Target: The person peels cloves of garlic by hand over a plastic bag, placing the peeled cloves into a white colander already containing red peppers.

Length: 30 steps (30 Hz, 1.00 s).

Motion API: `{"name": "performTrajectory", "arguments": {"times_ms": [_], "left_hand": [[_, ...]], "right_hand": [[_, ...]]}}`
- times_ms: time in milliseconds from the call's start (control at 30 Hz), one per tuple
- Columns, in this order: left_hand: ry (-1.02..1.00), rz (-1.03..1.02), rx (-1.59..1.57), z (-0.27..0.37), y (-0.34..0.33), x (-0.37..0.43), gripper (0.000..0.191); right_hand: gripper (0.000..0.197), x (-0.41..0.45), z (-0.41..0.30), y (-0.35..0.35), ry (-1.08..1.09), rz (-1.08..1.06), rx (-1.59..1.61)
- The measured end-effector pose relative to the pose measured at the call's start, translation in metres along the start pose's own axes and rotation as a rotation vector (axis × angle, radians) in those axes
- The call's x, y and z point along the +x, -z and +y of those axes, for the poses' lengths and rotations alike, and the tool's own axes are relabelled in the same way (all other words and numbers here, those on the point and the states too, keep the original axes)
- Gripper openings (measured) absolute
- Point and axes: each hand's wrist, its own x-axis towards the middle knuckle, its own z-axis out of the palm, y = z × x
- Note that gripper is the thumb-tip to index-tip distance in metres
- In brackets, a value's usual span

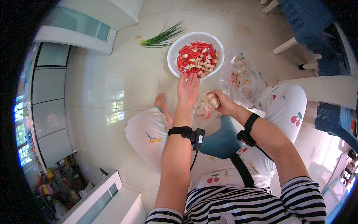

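Note:
My left hand (pixel 188 88) is palm up with its fingers extended at the near rim of a white plastic basket (pixel 172 57), holding nothing. Red chili peppers (pixel 186 51) fill the basket, and many loose garlic cloves (pixel 206 65) lie over them on the right side. Garlic bulbs (pixel 214 101) are gripped in my right hand (pixel 223 103), above garlic skins (pixel 200 105) in a clear plastic bag between my knees. To the right, beyond my right hand, a second clear plastic bag (pixel 247 75) contains more garlic and some red pieces.
A bunch of green onions (pixel 159 39) lies on the tiled floor (pixel 134 75), left of the basket. White cabinets stand at the left. White furniture legs (pixel 285 45) and blue cloth (pixel 304 25) are at the upper right. My bare foot (pixel 162 105) is below the basket.

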Motion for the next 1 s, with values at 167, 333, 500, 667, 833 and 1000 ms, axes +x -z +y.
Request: {"name": "performTrajectory", "arguments": {"times_ms": [167, 333, 500, 667, 833, 1000], "left_hand": [[-0.042, 0.051, 0.498, 0.004, 0.015, -0.020, 0.032], [0.031, -0.019, 1.101, -0.002, 0.026, -0.048, 0.025], [0.098, 0.013, 0.934, -0.010, 0.027, -0.066, 0.025], [0.147, -0.053, 0.674, -0.011, 0.043, -0.062, 0.023], [0.091, -0.112, 0.592, -0.018, 0.050, -0.062, 0.017], [0.101, -0.154, 0.542, -0.018, 0.050, -0.065, 0.020]], "right_hand": [[0.039, -0.010, -0.001, -0.006, 0.088, -0.141, -0.086], [0.055, -0.012, 0.003, -0.004, 0.511, -0.279, -0.538], [0.058, -0.025, 0.009, -0.016, 0.700, -0.300, -0.684], [0.053, -0.024, 0.020, -0.014, 1.043, -0.151, -1.010], [0.049, -0.021, 0.023, -0.016, 0.790, -0.263, -0.800], [0.046, -0.025, 0.012, -0.013, 0.476, -0.252, -0.623]]}}
